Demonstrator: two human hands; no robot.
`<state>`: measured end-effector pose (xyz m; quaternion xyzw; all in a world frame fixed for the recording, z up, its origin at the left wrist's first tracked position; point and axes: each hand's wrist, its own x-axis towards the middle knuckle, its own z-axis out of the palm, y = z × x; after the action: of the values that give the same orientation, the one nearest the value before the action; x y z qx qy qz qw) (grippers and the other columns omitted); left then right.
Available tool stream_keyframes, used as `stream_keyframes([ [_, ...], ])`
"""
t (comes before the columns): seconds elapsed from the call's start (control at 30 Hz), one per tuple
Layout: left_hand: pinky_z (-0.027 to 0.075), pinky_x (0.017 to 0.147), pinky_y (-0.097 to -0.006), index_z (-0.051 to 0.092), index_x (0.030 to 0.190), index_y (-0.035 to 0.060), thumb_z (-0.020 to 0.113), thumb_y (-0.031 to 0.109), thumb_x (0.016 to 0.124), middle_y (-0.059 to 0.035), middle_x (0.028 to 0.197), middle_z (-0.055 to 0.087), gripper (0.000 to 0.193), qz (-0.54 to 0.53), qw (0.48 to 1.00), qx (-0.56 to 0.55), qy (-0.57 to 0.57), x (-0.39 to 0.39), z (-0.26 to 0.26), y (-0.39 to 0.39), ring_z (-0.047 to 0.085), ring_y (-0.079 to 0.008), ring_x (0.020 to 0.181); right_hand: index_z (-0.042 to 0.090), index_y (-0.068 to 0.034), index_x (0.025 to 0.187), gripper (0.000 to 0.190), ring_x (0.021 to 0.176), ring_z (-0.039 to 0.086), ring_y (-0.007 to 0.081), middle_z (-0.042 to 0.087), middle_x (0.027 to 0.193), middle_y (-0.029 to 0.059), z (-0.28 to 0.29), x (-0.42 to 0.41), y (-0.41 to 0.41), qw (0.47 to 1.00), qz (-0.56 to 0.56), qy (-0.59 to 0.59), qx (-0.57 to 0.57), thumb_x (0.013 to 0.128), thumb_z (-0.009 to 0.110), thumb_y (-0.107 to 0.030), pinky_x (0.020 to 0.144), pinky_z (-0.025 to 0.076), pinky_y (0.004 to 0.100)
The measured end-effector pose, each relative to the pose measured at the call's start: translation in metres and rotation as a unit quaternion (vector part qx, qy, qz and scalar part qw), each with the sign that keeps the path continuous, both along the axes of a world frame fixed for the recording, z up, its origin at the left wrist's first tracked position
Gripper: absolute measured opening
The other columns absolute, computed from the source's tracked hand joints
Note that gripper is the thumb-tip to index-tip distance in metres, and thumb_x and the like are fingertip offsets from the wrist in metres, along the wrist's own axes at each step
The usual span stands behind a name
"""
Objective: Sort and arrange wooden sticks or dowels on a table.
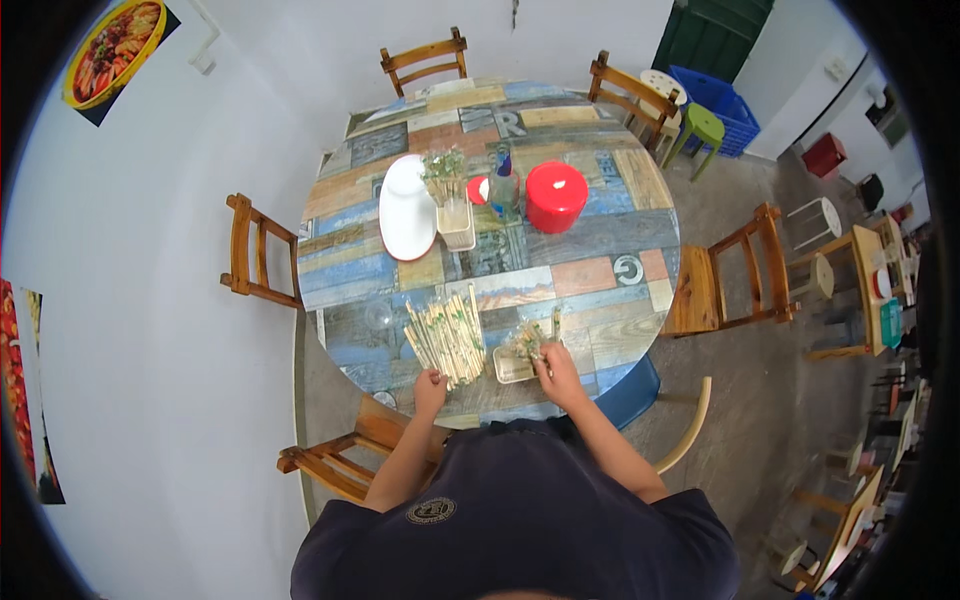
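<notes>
A spread of wrapped chopsticks (448, 337) lies on the round wood-patterned table (592, 259) in front of me. My left hand (430, 391) is at the near left end of the spread, its fingers curled at the chopstick ends; whether it grips any is unclear. My right hand (556, 373) is at the right side of a small cream rectangular holder (514, 368), its fingers at a bunch of clear-wrapped chopsticks (529, 339) that stands in or over the holder. A single wrapped piece (556, 321) lies just beyond my right hand.
Farther back stand a white oval tray (405, 217), a second holder (455, 231) filled with wrapped sticks, a glass bottle (503, 187) and a red round container (556, 196). Wooden chairs (259, 247) surround the table; a blue seat (634, 394) is close to my right arm.
</notes>
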<state>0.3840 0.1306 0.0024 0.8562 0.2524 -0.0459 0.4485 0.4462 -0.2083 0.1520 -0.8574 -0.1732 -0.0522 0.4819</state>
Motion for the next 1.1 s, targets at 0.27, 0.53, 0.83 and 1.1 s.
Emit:
stream_keyframes([
  [0.27,0.057,0.077,-0.0468,0.072,0.100,0.0000,0.076,0.024,0.092,-0.0156,0.088,0.072,0.025,-0.020,0.999,0.043,-0.014,0.004,0.011,0.000,0.070,-0.0340,0.082,0.055,-0.001,0.108,0.017,0.101,0.058,0.0433,0.059,0.107,0.0219,-0.002,-0.002,0.004,1.000,0.001,-0.008,-0.004,0.095,0.066,-0.006,0.090,0.047,0.0489],
  [0.53,0.055,0.074,-0.0392,0.067,0.096,0.0003,0.075,0.017,0.092,-0.0118,0.084,0.069,0.019,0.071,0.995,-0.030,-0.065,-0.006,0.024,-0.003,0.067,-0.0244,0.079,0.056,-0.004,0.109,0.017,0.102,0.058,0.0410,0.059,0.106,0.0192,-0.002,-0.003,0.006,1.000,-0.011,-0.011,0.002,0.095,0.065,-0.006,0.091,0.047,0.0475],
  [0.83,0.051,0.069,-0.0320,0.064,0.116,-0.0010,0.082,0.014,0.090,-0.0086,0.098,0.070,0.034,0.097,0.968,-0.232,-0.013,-0.005,0.065,-0.026,0.064,-0.0158,0.081,0.056,-0.003,0.109,0.017,0.102,0.058,0.0417,0.059,0.106,0.0199,-0.003,-0.004,0.004,1.000,-0.015,0.003,0.010,0.095,0.067,-0.006,0.091,0.047,0.0469],
  [1.1,0.048,0.062,-0.0270,0.060,0.137,-0.0032,0.078,0.013,0.096,-0.0041,0.099,0.067,0.048,0.075,0.958,-0.271,0.045,-0.012,0.063,-0.016,0.060,-0.0103,0.078,0.058,-0.003,0.135,0.056,0.100,0.060,0.0264,0.061,0.118,0.0147,0.041,-0.011,-0.008,0.988,0.036,0.134,0.072,0.085,0.082,-0.015,0.087,0.051,0.0397],
])
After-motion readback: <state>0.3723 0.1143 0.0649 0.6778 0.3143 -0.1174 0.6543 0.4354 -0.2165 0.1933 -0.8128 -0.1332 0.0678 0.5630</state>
